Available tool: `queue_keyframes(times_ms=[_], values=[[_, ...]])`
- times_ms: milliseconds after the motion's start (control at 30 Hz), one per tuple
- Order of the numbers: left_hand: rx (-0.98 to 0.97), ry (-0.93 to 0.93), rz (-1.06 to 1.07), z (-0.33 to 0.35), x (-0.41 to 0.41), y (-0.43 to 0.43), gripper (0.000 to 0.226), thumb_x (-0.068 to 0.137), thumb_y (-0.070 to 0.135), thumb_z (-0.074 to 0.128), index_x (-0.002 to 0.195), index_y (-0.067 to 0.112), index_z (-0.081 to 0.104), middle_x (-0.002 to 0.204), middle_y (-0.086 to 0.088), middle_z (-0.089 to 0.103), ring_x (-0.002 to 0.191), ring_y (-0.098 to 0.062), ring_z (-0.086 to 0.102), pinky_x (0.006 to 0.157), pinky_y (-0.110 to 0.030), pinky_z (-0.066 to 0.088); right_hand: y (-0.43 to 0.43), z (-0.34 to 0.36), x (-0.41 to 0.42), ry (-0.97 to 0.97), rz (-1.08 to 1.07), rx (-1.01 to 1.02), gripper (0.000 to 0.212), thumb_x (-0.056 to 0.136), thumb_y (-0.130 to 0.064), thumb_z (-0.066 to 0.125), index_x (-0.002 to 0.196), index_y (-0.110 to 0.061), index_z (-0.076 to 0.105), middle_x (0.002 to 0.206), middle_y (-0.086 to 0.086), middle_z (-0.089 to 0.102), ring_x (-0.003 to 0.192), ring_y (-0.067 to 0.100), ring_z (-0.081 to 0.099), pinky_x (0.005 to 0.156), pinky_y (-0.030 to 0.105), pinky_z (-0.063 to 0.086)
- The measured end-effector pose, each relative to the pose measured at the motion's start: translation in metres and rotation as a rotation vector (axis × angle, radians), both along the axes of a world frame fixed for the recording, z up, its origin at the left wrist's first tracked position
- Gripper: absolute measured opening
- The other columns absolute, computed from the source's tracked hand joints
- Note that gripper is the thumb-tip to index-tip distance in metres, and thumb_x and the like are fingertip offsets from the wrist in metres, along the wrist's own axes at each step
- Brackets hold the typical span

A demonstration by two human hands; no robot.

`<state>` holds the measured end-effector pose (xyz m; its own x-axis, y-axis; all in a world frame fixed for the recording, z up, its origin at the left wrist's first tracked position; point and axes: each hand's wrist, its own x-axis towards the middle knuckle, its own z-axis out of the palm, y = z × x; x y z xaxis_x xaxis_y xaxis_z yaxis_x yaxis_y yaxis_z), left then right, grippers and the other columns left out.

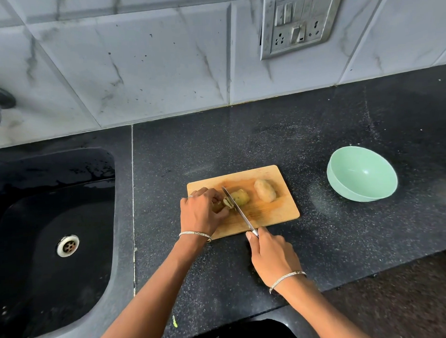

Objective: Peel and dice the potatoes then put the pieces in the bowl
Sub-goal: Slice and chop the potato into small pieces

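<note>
The left grip curls round the cut end of a potato on the cutting board, its fingertips just beside the knife blade. The right grip wraps the knife's handle. A second potato lies just beyond the blade; the bowl stands on the desk, well right of both grips. Slicing likely goes best with fingertips tucked back and the blade dropped straight for even slices.

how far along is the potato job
Done: a few slices cut off the first potato. In hand: the left hand steadies it while the right hand holds the knife across it. Left: the second potato lies whole on the cutting board, and the bowl holds nothing.
</note>
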<state>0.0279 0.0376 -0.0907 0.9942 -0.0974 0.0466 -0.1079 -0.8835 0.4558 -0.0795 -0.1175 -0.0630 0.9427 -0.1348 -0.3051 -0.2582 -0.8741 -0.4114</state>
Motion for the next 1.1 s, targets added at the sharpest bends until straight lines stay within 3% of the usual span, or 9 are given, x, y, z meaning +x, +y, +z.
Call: queue_keyframes(times_ms=[700, 1100], values=[[-0.05, 0.063, -0.017, -0.001, -0.002, 0.013, 0.027, 0.074, 0.049, 0.074, 0.094, 0.033, 0.066, 0.094, 0.013, 0.057, 0.092, -0.015, 0.057, 0.079, -0.036, 0.037, 0.01, -0.002, 0.003, -0.008, 0.016, 0.034, 0.036, 0.103, -0.047, 0.027, 0.103, -0.019, 0.05, 0.097, 0.01, 0.066, 0.093, 0.036, 0.063, 0.064, 0.038, 0.038], [-0.071, 0.052, -0.032, -0.004, -0.003, 0.014, 0.028, 0.075, 0.049, 0.075, 0.1, 0.039, 0.069, 0.094, 0.015, 0.056, 0.091, -0.015, 0.058, 0.081, -0.038, 0.041, 0.01, -0.01, 0.004, -0.017, 0.008, 0.035, 0.032, 0.102, -0.049, 0.024, 0.094, -0.024, 0.043, 0.093, 0.006, 0.066, 0.091, 0.033, 0.063, 0.062, 0.038, 0.039]])
